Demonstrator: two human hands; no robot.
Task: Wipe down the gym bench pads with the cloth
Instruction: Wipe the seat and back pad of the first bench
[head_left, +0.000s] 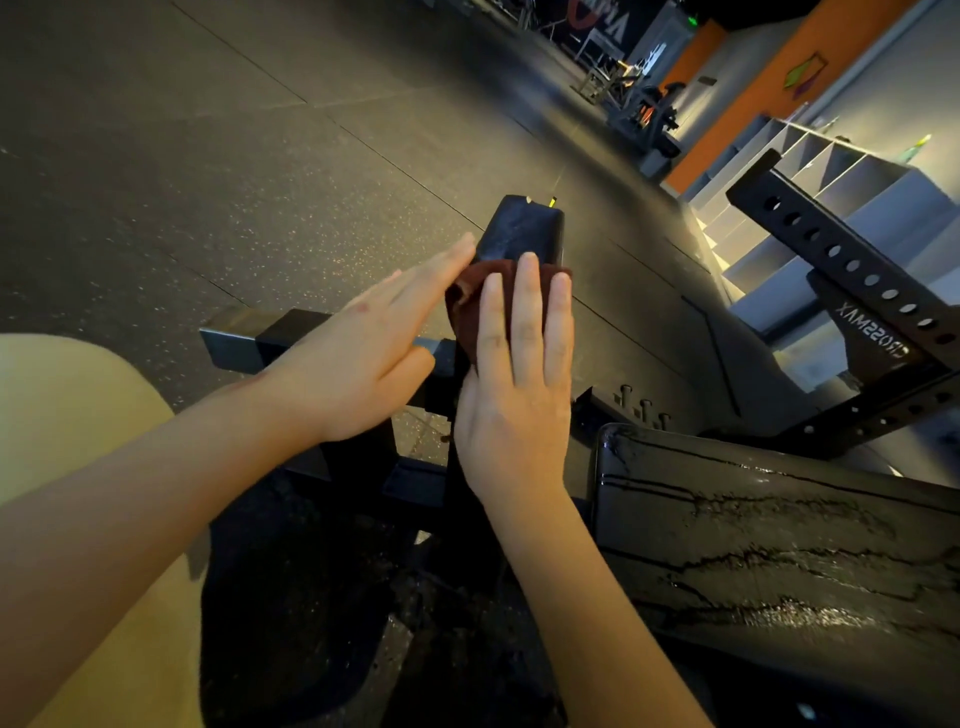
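Right hand (514, 395), fingers flat, presses cloth (470, 306) on narrow pad (522, 226) for wiping; left hand (363, 358), fingers straight, braces pad's left edge, likely steadying.

Both bare forearms reach in from the near edge, the left slanting in from the near left and the right rising from the near right. The left grip (374, 358) is flat, its fingers straight and together, pointing far and right. The right grip (514, 400) lies palm down just beside it, fingers straight and slightly spread, pressing on the cloth (462, 312).
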